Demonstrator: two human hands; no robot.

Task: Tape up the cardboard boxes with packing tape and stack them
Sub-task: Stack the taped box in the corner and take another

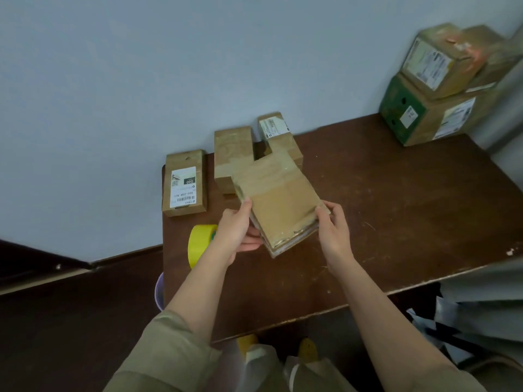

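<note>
The left hand (236,233) and the right hand (334,227) hold a flat brown cardboard box with shiny tape on top (278,199), lifted over the dark brown wooden table (396,199). Each hand grips one side, thumb on top and fingers curled under. A yellow roll of packing tape (199,244) stands just beside the left wrist. Three small brown boxes (185,182) sit by the wall. Far right, big boxes are stacked (435,89).

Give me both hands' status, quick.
Left hand: gripping the taped cardboard box at its left side.
Right hand: gripping the same box's right side.
</note>
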